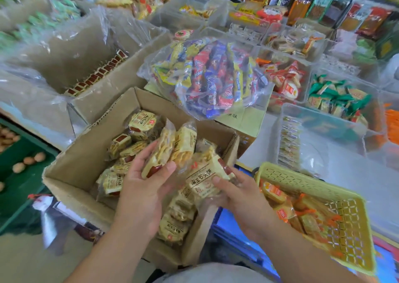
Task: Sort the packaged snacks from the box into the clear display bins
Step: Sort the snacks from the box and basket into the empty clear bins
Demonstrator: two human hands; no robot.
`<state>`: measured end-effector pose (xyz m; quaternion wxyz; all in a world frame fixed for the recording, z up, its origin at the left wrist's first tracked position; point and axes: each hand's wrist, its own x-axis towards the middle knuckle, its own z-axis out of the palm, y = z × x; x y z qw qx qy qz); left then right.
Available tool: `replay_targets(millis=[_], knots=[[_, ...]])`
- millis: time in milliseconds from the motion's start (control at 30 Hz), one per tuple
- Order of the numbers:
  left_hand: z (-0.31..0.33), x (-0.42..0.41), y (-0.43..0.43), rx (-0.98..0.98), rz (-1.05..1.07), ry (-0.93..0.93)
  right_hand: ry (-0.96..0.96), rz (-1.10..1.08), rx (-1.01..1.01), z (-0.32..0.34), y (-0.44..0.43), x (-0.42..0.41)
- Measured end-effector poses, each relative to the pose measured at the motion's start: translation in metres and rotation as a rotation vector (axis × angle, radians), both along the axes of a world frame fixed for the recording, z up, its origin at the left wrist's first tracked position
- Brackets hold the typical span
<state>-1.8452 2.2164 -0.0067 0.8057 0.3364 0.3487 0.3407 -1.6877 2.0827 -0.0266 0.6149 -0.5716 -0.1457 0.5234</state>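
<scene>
An open cardboard box (79, 166) in front of me holds several cream-coloured snack packets (141, 124) with dark red ends. My left hand (143, 187) grips two such packets (170, 148) upright above the box, thumb across their lower ends. My right hand (241, 198) holds another packet (205, 178) with printed characters at the box's right side. A clear display bin (319, 140) stands to the right, with small packets stacked against its left wall.
A clear bag of colourful snacks (211, 77) lies on another carton behind the box. A yellow plastic basket (336, 198) with orange packets sits at right. A large carton (121, 75) lined with plastic stands at left. Clear bins of snacks (336, 97) fill the counter at back right.
</scene>
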Motion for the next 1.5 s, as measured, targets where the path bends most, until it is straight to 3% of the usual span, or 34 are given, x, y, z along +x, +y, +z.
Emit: replay_targets(millis=[267,533,767,1000,1100,1300,1500], knots=[[0.008,0.052,-0.09,0.017,0.172,0.206,0.168,0.006,0.045,-0.005,-0.1,0.095],[0.013,0.119,-0.167,-0.04,0.066,0.236,0.454,0.024,0.182,-0.012,-0.174,0.15],[0.007,0.17,-0.203,-0.133,-0.085,0.189,0.212,-0.108,0.081,-0.016,-0.188,0.153],[0.01,0.201,-0.207,-0.049,-0.12,0.16,-0.015,-0.244,-0.034,-0.02,-0.199,0.168],[0.012,0.21,-0.207,-0.016,-0.152,0.157,-0.121,-0.2,-0.041,-0.021,-0.199,0.171],[0.007,0.225,-0.21,0.026,-0.235,0.241,0.021,0.0,0.118,-0.003,-0.194,0.174],[-0.002,0.234,-0.207,-0.013,-0.277,0.232,-0.087,-0.016,-0.022,-0.013,-0.196,0.194]])
